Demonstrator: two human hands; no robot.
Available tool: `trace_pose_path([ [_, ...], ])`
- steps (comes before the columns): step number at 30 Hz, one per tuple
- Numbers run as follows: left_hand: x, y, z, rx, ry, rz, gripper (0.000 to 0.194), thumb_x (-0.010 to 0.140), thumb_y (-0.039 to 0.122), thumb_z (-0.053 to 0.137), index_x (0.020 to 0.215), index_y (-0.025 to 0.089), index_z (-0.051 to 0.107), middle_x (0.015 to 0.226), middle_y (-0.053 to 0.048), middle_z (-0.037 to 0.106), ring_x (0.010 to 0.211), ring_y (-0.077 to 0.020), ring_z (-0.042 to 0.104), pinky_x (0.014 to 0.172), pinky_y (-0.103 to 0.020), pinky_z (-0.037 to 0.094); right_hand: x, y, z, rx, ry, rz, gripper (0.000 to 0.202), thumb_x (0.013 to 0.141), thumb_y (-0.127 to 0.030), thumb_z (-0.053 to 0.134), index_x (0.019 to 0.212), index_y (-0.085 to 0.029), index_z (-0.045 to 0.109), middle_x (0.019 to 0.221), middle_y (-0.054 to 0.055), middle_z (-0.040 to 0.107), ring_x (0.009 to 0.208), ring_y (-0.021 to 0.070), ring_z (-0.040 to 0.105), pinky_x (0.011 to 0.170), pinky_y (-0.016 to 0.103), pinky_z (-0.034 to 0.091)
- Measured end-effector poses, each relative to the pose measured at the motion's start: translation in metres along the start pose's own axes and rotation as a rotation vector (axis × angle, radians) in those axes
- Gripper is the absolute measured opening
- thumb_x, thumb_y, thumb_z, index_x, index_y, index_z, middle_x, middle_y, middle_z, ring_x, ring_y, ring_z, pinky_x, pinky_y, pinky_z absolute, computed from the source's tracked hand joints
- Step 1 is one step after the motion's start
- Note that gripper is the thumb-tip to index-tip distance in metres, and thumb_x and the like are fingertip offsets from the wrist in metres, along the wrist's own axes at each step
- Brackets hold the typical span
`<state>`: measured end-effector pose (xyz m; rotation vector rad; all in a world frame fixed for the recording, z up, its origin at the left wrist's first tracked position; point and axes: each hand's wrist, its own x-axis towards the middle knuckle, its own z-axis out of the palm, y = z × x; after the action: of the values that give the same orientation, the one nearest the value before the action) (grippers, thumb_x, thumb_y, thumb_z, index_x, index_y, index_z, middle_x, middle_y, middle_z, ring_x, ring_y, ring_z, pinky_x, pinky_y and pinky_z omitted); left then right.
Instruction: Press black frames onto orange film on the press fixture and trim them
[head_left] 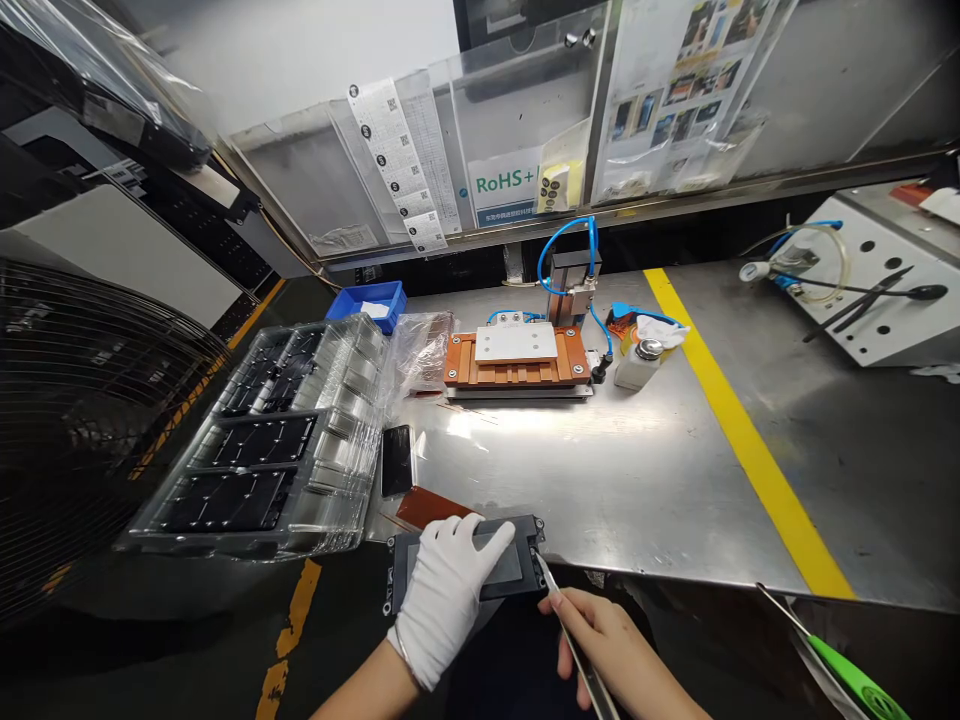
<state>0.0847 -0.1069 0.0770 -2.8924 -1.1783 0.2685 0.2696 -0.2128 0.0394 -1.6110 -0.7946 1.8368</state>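
My left hand (444, 598), in a white glove, grips a black rectangular plastic part (521, 530) from above, thumb across its face. The part has small ring-shaped lugs at its corners and a greyer rectangle in the middle. It sits at the table's front edge. My bare right hand (596, 640) is closed around a slim metal knife (568, 632). The knife's tip meets the right end of the part, beside small cut-outs there. The glove hides much of the part's left half.
At left, a clear plastic tray (337, 480) holds several black parts. A phone (397, 460) and a reddish-brown strip (431, 508) lie nearby. Behind stand an orange fixture (517, 372), a blue bin (386, 292) and a white bottle (638, 366). A green-handled tool (851, 672) is at lower right.
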Motion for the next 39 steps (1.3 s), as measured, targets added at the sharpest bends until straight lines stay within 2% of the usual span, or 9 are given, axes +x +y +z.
trace_pose_path([
  [5,0.0,0.004,0.001,0.033,0.024,-0.004,0.066,0.083,0.006,0.048,0.141,0.035,0.038,0.12,-0.012,0.058,0.098,-0.0293,0.06,0.085,-0.048,0.049,-0.002,-0.003,0.011,0.166,-0.051,0.083,0.067,0.09,-0.07,0.033,0.105,-0.012,0.063,0.055,0.0,0.06,0.04,0.0098,0.057,0.041,0.017,0.037],
  [9,-0.001,0.002,0.0,-0.007,-0.012,0.001,0.071,0.079,0.002,0.047,0.142,0.036,0.038,0.122,-0.012,0.058,0.1,-0.0292,0.06,0.086,-0.048,0.048,-0.005,-0.009,-0.004,0.11,0.012,0.028,0.066,0.095,-0.063,0.025,0.12,-0.015,0.063,0.06,-0.001,0.056,0.042,0.0117,0.054,0.041,0.021,0.042],
  [12,-0.001,0.0,0.0,-0.06,-0.035,0.007,0.075,0.077,0.005,0.051,0.143,0.037,0.036,0.126,-0.014,0.056,0.106,-0.0315,0.058,0.088,-0.05,0.047,-0.003,-0.006,-0.026,-0.092,0.147,-0.145,0.067,0.092,-0.07,0.033,0.13,-0.022,0.061,0.07,0.002,0.058,0.062,0.0198,0.061,0.063,0.035,0.054],
  [14,-0.001,-0.001,-0.001,-0.092,-0.042,0.011,0.074,0.077,0.009,0.054,0.143,0.037,0.035,0.127,-0.015,0.056,0.109,-0.0327,0.057,0.089,-0.051,0.046,-0.001,0.0,-0.039,-0.278,0.261,-0.284,0.063,0.086,-0.074,0.045,0.127,-0.03,0.065,0.08,0.004,0.058,0.081,0.0257,0.061,0.083,0.045,0.048],
  [15,-0.001,-0.002,-0.002,-0.105,-0.045,0.014,0.073,0.077,0.011,0.055,0.143,0.037,0.035,0.126,-0.015,0.056,0.109,-0.033,0.057,0.089,-0.051,0.045,-0.001,0.003,-0.044,-0.369,0.309,-0.346,0.06,0.085,-0.074,0.047,0.125,-0.034,0.066,0.083,0.005,0.057,0.085,0.0278,0.059,0.086,0.048,0.045],
  [19,0.0,-0.002,-0.007,-0.125,-0.058,0.022,0.074,0.074,0.009,0.054,0.141,0.036,0.038,0.126,-0.014,0.057,0.109,-0.0332,0.057,0.089,-0.051,0.045,0.001,0.012,-0.053,-0.656,0.408,-0.534,0.05,0.093,-0.068,0.039,0.127,-0.04,0.063,0.085,0.006,0.057,0.081,0.0273,0.058,0.076,0.045,0.043],
  [25,0.002,-0.003,-0.012,-0.091,-0.082,0.067,0.081,0.068,0.002,0.048,0.141,0.036,0.035,0.126,-0.015,0.056,0.107,-0.0328,0.058,0.088,-0.05,0.046,0.004,0.011,-0.057,-0.923,0.446,-0.72,0.039,0.101,-0.052,0.038,0.134,-0.041,0.056,0.086,0.005,0.06,0.076,0.0224,0.059,0.071,0.038,0.046],
  [33,0.007,-0.01,-0.024,-0.108,-0.16,0.177,0.081,0.064,0.008,0.053,0.137,0.036,0.035,0.118,-0.011,0.056,0.098,-0.0321,0.057,0.08,-0.048,0.046,0.008,0.009,-0.066,-1.056,0.442,-0.873,0.037,0.104,-0.041,0.036,0.137,-0.039,0.053,0.087,0.006,0.06,0.076,0.0214,0.061,0.069,0.036,0.049],
  [39,0.017,-0.015,-0.045,-0.102,-0.2,0.3,0.063,0.071,0.018,0.055,0.129,0.035,0.039,0.107,-0.007,0.056,0.088,-0.0282,0.057,0.071,-0.042,0.046,0.007,0.008,-0.07,-1.057,0.374,-0.884,0.038,0.104,-0.038,0.036,0.14,-0.04,0.049,0.091,0.007,0.059,0.079,0.023,0.061,0.07,0.038,0.051],
])
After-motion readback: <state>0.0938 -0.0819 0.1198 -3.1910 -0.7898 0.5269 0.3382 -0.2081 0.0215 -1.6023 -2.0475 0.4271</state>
